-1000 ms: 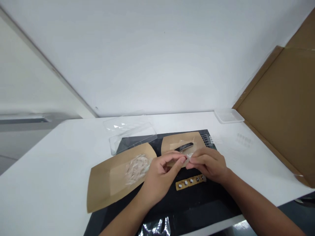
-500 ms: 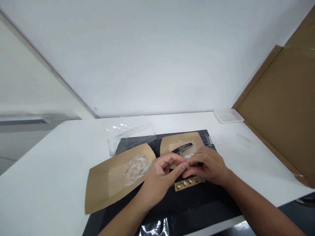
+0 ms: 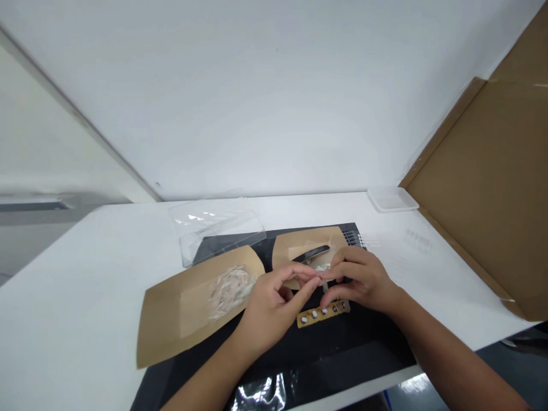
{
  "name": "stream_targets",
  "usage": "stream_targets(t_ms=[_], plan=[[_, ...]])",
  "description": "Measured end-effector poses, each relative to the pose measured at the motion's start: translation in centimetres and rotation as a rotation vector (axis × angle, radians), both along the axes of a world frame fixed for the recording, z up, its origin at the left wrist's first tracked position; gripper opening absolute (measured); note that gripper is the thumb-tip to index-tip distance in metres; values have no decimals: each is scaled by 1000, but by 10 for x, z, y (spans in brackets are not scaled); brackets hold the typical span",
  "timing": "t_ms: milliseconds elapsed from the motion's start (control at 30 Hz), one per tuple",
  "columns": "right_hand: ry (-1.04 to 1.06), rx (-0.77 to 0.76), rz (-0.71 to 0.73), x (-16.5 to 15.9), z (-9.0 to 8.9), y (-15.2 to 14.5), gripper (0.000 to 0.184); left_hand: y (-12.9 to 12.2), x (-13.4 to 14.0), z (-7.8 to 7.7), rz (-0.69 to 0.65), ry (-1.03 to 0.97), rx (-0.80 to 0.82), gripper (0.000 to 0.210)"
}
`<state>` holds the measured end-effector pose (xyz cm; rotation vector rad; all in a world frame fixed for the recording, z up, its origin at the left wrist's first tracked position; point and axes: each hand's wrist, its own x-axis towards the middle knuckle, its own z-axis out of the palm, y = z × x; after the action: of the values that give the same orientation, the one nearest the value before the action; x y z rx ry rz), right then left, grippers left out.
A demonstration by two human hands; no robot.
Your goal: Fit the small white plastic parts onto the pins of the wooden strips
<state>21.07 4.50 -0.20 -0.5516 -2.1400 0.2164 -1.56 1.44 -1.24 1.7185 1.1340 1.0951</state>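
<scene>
Over the black mat (image 3: pixel 342 354), my two hands meet at the fingertips. My left hand (image 3: pixel 274 302) pinches with thumb and forefinger; what lies between them is too small to make out. My right hand (image 3: pixel 363 279) reaches in from the other side, its forefinger at the left fingertips and its thumb lower, around something small and clear that I cannot name. Just below lies a tan strip (image 3: pixel 314 321) with several small round silvery pieces in a row. Behind the hands, a brown paper tray (image 3: pixel 285 245) holds a black curved stick (image 3: pixel 314 253) and small white bits (image 3: pixel 323 267).
To the left, a larger brown paper tray (image 3: pixel 166 319) holds a pile of clear slim pieces (image 3: pixel 231 291). Behind it stands a clear plastic box (image 3: pixel 222 234). A shallow translucent tray (image 3: pixel 391 200) sits at the back right, beside a cardboard wall (image 3: pixel 479 194). Dark-and-white slim pieces (image 3: pixel 353 238) lie at the mat's corner.
My right thumb has dropped away from the left fingertips, and the right fingers have spread slightly. My left hand keeps its pinch. The whole view has shifted slightly.
</scene>
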Motion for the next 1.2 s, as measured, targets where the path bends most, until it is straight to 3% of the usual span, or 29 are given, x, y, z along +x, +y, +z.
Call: stream_targets(t_ms=[167, 267, 467, 767, 1200], plan=[[-134, -116, 5, 24, -7, -9, 42, -2, 1, -2, -69, 231, 473, 11], [-218, -174, 10, 29, -10, -14, 43, -4, 2, 0, -134, 332, 585, 10], [-286, -285, 31, 27, -7, -17, 43, -4, 2, 7, -191, 396, 664, 22], [-340, -401, 45, 28, -5, -17, 32, -5, 2, 4, -268, 413, 678, 22], [-393, -405, -7, 27, -4, -20, 34, -6, 1, 1, -320, 480, 622, 18]])
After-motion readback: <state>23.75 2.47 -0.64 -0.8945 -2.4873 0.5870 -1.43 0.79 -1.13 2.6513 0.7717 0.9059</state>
